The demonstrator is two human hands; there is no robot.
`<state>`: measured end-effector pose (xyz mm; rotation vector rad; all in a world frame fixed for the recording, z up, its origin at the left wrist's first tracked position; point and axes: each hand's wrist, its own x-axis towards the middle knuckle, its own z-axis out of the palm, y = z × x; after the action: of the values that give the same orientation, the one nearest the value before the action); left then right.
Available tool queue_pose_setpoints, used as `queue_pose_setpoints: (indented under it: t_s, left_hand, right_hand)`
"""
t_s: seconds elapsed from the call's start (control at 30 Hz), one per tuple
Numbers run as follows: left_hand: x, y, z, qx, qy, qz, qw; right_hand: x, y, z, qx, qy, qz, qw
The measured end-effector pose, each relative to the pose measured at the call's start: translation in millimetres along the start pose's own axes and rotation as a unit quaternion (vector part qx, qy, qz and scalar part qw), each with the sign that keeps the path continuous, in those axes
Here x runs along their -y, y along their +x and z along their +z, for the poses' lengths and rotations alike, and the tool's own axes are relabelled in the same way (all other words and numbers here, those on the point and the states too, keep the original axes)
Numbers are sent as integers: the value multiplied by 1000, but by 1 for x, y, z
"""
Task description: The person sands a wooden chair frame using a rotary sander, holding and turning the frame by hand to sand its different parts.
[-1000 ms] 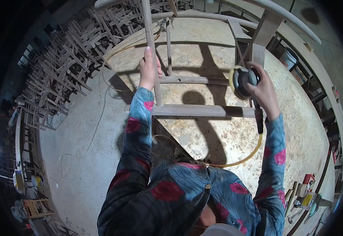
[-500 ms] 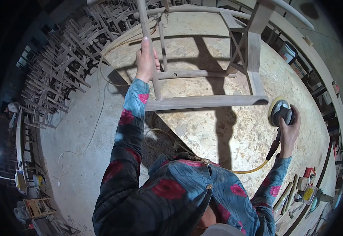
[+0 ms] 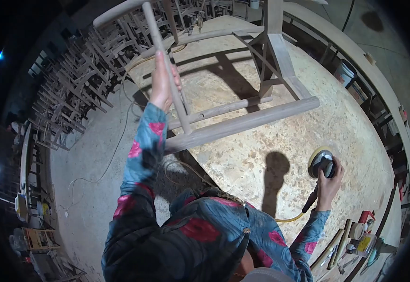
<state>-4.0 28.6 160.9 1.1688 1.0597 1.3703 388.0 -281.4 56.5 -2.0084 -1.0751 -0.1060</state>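
A grey-brown wooden chair frame is tilted over the worktable. My left hand is closed around one of its slim round bars, with the thumb lying along the wood. Out to the right, my right hand grips a round air sander by its body. The sander's pad edge faces up and left, apart from the chair. From its handle a yellow hose runs back toward my waist.
Stacked chair frames crowd the floor at the far left. Wooden sticks, a clear container with a yellow label and a red box lie at the table's right front. A white bucket stands beyond the right edge.
The chair frame has turned, its near rail's right end swinging up and away. My left hand has shifted slightly left with it. My right hand has drawn the sander nearer and slightly left.
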Motion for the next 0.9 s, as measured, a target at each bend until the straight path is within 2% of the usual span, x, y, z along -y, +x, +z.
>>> queue_pose_setpoints:
  t_s: [0.13, 0.33, 0.5, 0.67, 0.73, 0.9]
  left_hand:
    - [-14, -26, -14, -56, 2, -27, 998]
    - [-34, -36, -50, -15, 49, -43, 998]
    - [-25, 11, -71, -36, 37, -93, 994]
    - [-15, 65, -77, -62, 55, -139, 987]
    - [-12, 80, -79, -53, 47, -160, 985]
    - [0, 115, -85, -70, 61, -154, 984]
  right_hand:
    - [-7, -2, 1, 16, -17, -8, 1000]
    - [-17, 2, 30, 68, 26, -28, 997]
    - [-1, -6, 48, 128, 62, -21, 990]
    - [8, -13, 79, 163, 23, -38, 986]
    - [25, -12, 96, 209, 18, -34, 977]
    - [61, -8, 182, 293, 10, -131, 947]
